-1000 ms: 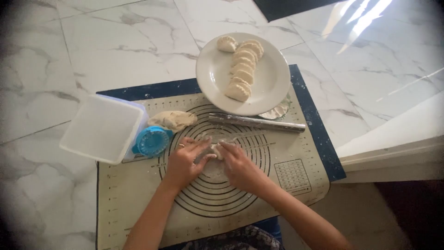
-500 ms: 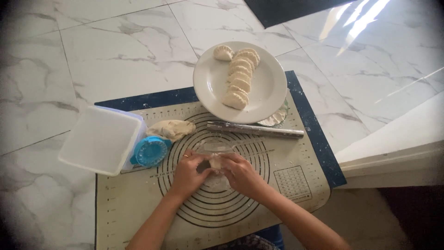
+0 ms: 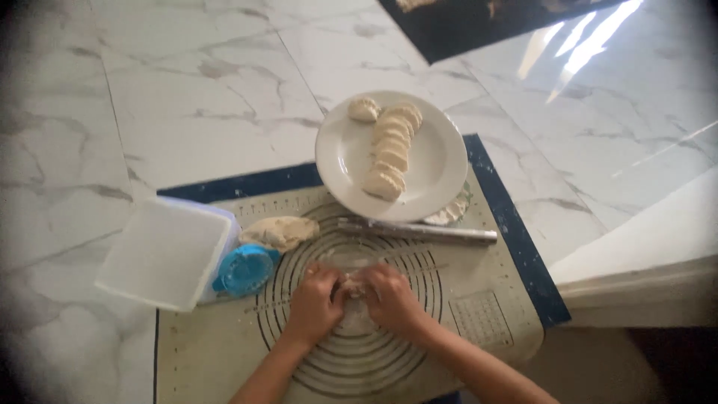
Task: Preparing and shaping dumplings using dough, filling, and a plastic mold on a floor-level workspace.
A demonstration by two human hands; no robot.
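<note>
A person is shaping dumplings on a baking mat [image 3: 479,299]. A row of finished dumplings [image 3: 390,150] is already sitting on a white plate [image 3: 441,161], beyond the hands; a lump of dough [image 3: 278,232] is waiting just beyond the left hand [image 3: 314,303]. The left hand and right hand [image 3: 390,299] are pressing together, fingers closed around a small dough piece [image 3: 351,283] between them.

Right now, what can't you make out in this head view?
- Small dough piece: mostly covered by the left hand and right hand; its shape is unclear.
- Container: contents hidden by its white lid.
- Dark sheet: cut off by the top edge.
- Mat markings: too blurred.
</note>
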